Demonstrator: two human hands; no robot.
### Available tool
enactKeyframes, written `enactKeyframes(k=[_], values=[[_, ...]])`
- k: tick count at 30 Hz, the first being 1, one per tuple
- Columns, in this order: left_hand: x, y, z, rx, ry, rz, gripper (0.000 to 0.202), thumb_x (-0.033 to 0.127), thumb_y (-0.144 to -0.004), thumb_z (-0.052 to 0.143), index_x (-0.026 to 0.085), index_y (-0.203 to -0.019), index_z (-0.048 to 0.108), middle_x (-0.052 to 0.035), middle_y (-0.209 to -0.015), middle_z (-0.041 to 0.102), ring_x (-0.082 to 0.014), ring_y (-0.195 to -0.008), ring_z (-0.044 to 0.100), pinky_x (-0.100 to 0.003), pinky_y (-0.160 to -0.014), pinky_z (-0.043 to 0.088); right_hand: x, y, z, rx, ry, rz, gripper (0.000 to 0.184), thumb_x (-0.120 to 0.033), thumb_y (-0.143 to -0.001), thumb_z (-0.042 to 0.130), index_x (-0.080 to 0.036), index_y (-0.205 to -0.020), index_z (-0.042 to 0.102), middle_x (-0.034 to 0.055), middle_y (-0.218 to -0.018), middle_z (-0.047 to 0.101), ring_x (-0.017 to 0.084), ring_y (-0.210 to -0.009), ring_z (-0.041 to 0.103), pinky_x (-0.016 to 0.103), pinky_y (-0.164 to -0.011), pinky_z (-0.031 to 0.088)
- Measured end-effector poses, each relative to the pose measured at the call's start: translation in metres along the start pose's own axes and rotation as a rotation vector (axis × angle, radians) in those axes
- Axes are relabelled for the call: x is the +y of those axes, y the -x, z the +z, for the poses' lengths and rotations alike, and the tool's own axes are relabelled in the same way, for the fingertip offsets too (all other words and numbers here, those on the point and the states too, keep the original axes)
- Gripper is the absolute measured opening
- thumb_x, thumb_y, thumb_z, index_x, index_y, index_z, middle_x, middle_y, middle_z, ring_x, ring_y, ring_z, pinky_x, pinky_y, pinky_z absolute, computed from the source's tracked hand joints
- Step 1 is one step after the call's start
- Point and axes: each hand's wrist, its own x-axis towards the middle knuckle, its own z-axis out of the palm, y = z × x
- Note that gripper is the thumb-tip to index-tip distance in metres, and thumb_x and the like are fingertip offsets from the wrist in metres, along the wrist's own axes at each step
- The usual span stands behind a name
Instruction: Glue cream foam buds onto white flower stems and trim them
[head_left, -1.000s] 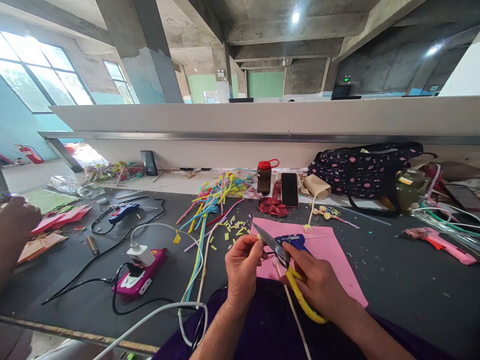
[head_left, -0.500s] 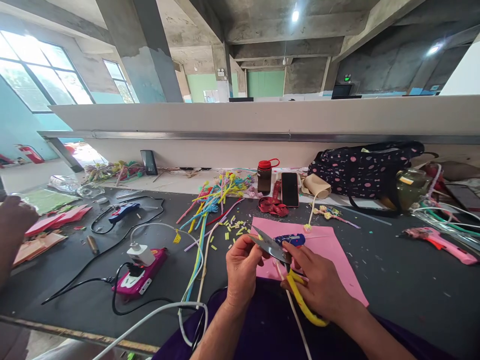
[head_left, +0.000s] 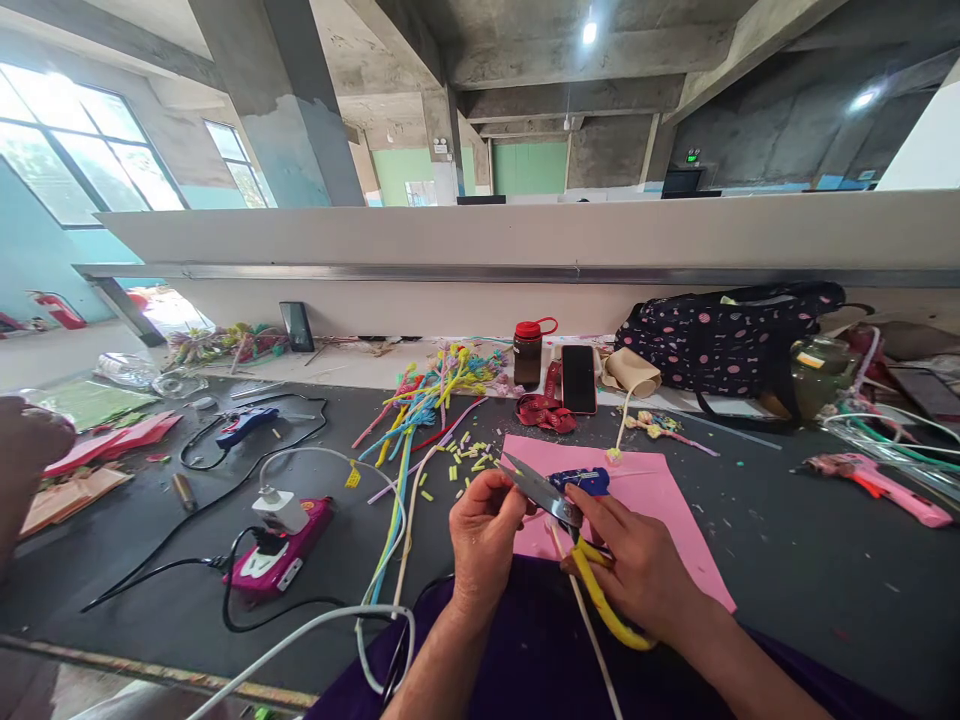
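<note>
My right hand [head_left: 637,555] is closed around yellow-handled scissors [head_left: 611,605], whose blades point up and left. A thin pale stem [head_left: 592,630] runs down toward my lap from beneath that same hand. At the blade tips, my left hand [head_left: 486,535] pinches with thumb and forefinger; whatever small piece it holds is hidden. Beneath both hands lies a sheet of pink paper [head_left: 682,530], with a dark blue object [head_left: 581,481] on it behind the blades. Short yellow-green cut pieces [head_left: 469,455] are scattered left of the paper.
Coloured fuzzy stems [head_left: 420,410] lie in a heap beyond my left hand. A magenta power strip [head_left: 281,555] with cables sits left. Behind stand a red-capped bottle [head_left: 528,360], a phone [head_left: 578,380] and a patterned bag [head_left: 720,345]. A pink glue gun [head_left: 877,485] rests right. Another person's hand [head_left: 34,450] shows far left.
The scissor blades have turned slightly and look a little more parted. My hands stay nearly in place. The other person's hand at far left has moved slightly.
</note>
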Motion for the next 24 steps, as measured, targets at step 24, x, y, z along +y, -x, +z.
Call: enactKeyframes(k=[24], values=[[-0.002,-0.002,-0.008,-0.13,0.032,0.067,0.005,0.021,-0.073,0.064,0.017,-0.072,0.061,0.0028,-0.059,0.059,-0.0082,-0.051,0.053,-0.017,-0.044,0.039,-0.006,-0.001,-0.006,-0.065,-0.138,0.09,0.06,-0.034,-0.078,0.062,-0.02,-0.131,0.036,0.0053,-0.089,0.057,0.021,-0.078,0.056,0.032,-0.064,0.043]])
